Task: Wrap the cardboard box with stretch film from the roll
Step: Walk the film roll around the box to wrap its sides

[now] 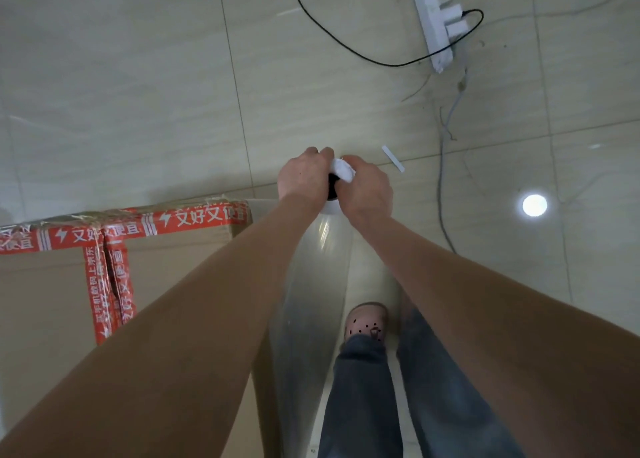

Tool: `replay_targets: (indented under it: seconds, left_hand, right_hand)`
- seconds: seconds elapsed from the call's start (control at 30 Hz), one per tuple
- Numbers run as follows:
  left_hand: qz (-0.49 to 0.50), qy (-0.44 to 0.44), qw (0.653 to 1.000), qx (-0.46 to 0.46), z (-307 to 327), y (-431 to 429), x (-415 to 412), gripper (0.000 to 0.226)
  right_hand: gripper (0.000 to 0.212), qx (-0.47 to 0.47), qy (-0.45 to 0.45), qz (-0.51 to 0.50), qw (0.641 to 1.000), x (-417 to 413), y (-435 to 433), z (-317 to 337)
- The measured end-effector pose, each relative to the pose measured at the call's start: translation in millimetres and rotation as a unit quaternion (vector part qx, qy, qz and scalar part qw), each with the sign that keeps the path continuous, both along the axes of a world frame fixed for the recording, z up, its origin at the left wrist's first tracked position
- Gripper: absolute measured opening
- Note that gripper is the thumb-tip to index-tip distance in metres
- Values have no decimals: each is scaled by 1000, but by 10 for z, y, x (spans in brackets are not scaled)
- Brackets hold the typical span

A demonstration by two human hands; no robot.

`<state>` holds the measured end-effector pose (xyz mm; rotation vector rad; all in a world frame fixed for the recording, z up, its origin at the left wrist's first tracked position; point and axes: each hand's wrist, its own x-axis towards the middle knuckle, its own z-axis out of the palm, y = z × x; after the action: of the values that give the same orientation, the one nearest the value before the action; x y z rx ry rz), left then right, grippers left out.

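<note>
The roll (327, 209) is held upright at frame centre, just beside the near corner of the cardboard box (69, 284), which occupies the lower left. The fingers of the left hand (304, 177) and the right hand (367, 190) are curled tightly round the roll's upper end, with a white wad (343, 170) between them. This two-handed hold is judged to keep the roll vertical and under tension while the stretch film (311, 319) is drawn down the box side. A power strip (433, 24) and a black cable (346, 48) lie on the floor (138, 76) at upper right, a trip hazard.
</note>
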<state>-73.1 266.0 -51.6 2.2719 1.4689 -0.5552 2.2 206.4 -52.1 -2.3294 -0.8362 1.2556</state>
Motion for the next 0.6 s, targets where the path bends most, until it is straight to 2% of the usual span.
replay_targets:
  seconds: [0.1, 0.2, 0.27, 0.4, 0.53, 0.6]
  left_hand:
    - [42, 8, 999, -32, -7, 97, 8, 24]
    - [149, 0, 988, -50, -6, 218, -23, 22]
    - [230, -13, 971, -58, -23, 278, -79, 19]
    - [409, -71, 907, -75, -77, 403, -204, 14]
    - [530, -104, 838, -79, -71, 509, -267, 25]
    - [557, -115, 818, -82, -69, 540, -310, 27]
  right_hand:
    - [23, 6, -22, 50, 998, 43, 120, 8]
    - [30, 36, -40, 112, 992, 50, 269, 35]
    - [39, 24, -44, 113, 992, 54, 334, 27]
    - [53, -42, 12, 77, 996, 49, 514, 3]
    - [41, -12, 32, 91, 995, -29, 812, 17]
    - [32, -1, 30, 102, 994, -67, 941, -1]
